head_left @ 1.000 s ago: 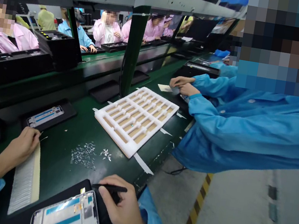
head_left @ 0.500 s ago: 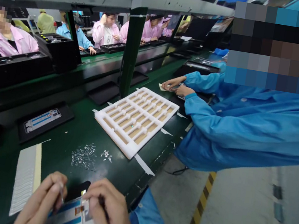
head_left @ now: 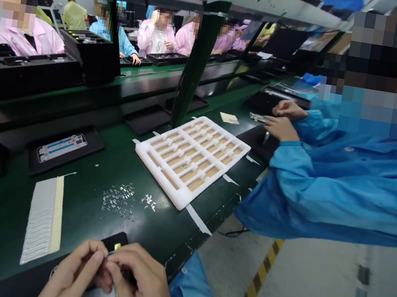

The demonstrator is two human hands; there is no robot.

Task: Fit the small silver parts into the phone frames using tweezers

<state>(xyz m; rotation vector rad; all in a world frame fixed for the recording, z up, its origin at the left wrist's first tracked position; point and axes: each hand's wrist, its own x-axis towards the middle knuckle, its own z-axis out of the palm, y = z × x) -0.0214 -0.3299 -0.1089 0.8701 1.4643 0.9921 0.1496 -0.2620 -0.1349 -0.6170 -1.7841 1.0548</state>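
Note:
My left hand [head_left: 71,274] and my right hand [head_left: 141,282] meet low in the view, fingertips close together. My left fingers pinch something small, mostly hidden, that looks like a thin silver strip. A dark pen-like tool [head_left: 129,275] lies in my right fingers. Beneath them sits a black tray [head_left: 20,286], with a phone frame in it hidden by my hands. A small black part with a yellow spot [head_left: 115,241] shows above my fingers. To the left lies a white strip sheet with a tan edge [head_left: 44,221]. Small silvery pieces [head_left: 118,200] are scattered ahead.
A white foam tray [head_left: 191,160] lies on the green bench [head_left: 103,153]. A co-worker's hands [head_left: 284,119] in blue sleeves work at its far right. Black trays with phone frames [head_left: 63,147] line the bench. Workers sit across a raised shelf. A concrete floor with a yellow-black stripe [head_left: 256,283] lies right.
My left hand has moved from the strip sheet to my right hand, and both now cover the phone frame. The co-worker's hands have shifted slightly, and the view has turned a little.

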